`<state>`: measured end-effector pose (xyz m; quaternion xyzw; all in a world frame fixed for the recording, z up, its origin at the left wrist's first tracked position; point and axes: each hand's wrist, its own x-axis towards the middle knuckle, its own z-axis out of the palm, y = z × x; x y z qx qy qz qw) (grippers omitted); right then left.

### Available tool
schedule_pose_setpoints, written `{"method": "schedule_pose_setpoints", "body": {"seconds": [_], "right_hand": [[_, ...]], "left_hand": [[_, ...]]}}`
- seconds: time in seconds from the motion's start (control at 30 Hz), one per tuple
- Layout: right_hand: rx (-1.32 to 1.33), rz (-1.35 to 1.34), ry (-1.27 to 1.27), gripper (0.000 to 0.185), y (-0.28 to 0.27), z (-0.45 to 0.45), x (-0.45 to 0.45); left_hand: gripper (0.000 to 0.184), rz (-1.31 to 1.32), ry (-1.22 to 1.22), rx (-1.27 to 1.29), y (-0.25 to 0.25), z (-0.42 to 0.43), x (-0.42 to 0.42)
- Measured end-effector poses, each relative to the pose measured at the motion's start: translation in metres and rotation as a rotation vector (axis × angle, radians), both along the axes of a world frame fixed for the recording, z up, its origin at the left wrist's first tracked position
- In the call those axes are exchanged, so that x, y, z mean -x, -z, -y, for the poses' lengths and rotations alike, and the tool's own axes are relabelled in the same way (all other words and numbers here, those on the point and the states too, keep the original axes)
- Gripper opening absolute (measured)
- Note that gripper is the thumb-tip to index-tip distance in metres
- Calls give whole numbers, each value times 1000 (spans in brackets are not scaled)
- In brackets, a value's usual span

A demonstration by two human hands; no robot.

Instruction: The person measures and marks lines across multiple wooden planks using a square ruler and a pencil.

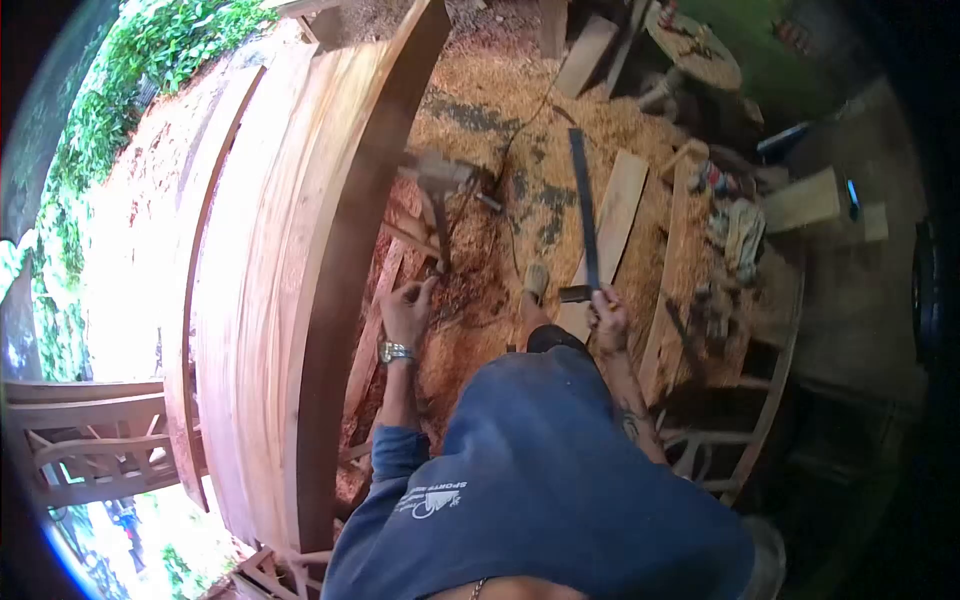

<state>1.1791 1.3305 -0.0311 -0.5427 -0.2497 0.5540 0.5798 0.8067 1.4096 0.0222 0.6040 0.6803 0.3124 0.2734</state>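
Observation:
My right hand (611,322) is wrapped round the short end of a dark try square (583,205), whose long blade points away over the shavings. What looks like a pencil also shows at its fingers, though it is too small to be sure. My left hand (408,311), with a metal watch at the wrist, is beside the edge of a thick wooden slab (280,250). Its fingers are bent with thumb and forefinger close together; whether anything is between them I cannot make out.
A pale board (619,215) lies on the shavings-covered floor to the right of the square. A clamp-like metal tool (440,172) stands by the slab. Crumpled cloth (740,236) and a wood block (803,202) are at the right. Carved wooden furniture (95,440) stands lower left.

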Motion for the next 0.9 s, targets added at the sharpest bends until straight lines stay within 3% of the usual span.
{"method": "schedule_pose_setpoints", "body": {"seconds": [0.1,0.13,0.17,0.23,0.27,0.3,0.37,0.4,0.5,0.53,0.63,0.77,0.8,0.83,0.9], "right_hand": [[-30,152,-219,20,-46,-136,5],[-59,160,-294,21,-52,-176,6],[-92,177,-380,22,-57,-216,5],[-139,302,-444,23,-63,-285,10],[-137,293,-495,23,-67,-316,11],[-134,279,-540,22,-73,-346,14],[-133,240,-582,22,-73,-389,22],[-145,221,-577,22,-69,-411,25],[-132,139,-588,21,-47,-483,18],[-107,115,-573,21,-43,-507,17],[-5,55,-507,19,-22,-569,0],[146,126,-332,19,-19,-639,-54],[84,256,-418,22,0,-658,-86],[231,263,-303,24,-29,-673,-90],[210,317,-338,26,-34,-709,-125]], "left_hand": [[36,246,-137,115,0,-80,-59],[35,-46,-37,-30,12,-108,-62],[34,43,-52,-4,7,-132,-73],[31,229,-89,12,-26,-188,-99],[22,194,-28,54,-57,-213,-108],[22,290,-51,9,-50,-238,-111],[31,472,-85,-82,-23,-282,-113],[47,515,-62,-19,-7,-304,-107],[48,244,-16,-210,5,-369,-104],[45,322,-74,-90,5,-390,-103],[41,-307,-134,-461,17,-476,-83],[53,-619,-413,-164,30,-608,-32],[57,-481,-469,77,30,-644,-23],[62,-345,-531,318,32,-664,-14],[60,-367,-493,321,35,-670,-11]]}}
